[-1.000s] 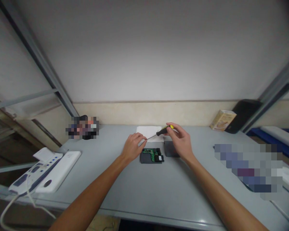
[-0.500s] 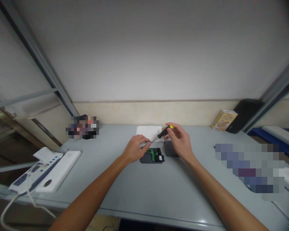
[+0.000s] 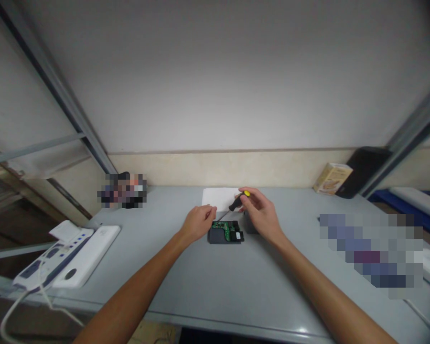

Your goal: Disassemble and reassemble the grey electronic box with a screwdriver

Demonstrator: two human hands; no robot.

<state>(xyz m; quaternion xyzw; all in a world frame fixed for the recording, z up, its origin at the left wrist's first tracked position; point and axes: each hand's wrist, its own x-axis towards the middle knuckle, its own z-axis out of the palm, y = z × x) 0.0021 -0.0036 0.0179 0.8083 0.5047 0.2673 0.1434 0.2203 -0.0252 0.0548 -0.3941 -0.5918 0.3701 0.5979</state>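
A screwdriver (image 3: pixel 237 201) with a black and yellow handle is in my right hand (image 3: pixel 261 213), its thin shaft slanting down to the left. The shaft's tip is near the upper left edge of a green circuit board (image 3: pixel 228 230), which sits in a dark grey case (image 3: pixel 220 236) on the table. My left hand (image 3: pixel 198 223) is closed at the left of the case, fingertips pinched beside the tip; what they hold is too small to make out. A dark grey piece (image 3: pixel 251 226) lies partly under my right hand. White paper (image 3: pixel 220 196) lies behind.
On the grey table (image 3: pixel 193 286), a power strip (image 3: pixel 53 255) with a cable and a white device (image 3: pixel 89 258) lie at the left. A yellow box (image 3: pixel 332 179) and a black object (image 3: pixel 363 172) stand at the back right. Blurred items are at both sides.
The screwdriver and my right hand have moved left and down, bringing the tip nearer the board. My left hand has moved slightly left, and its fingers have curled in.
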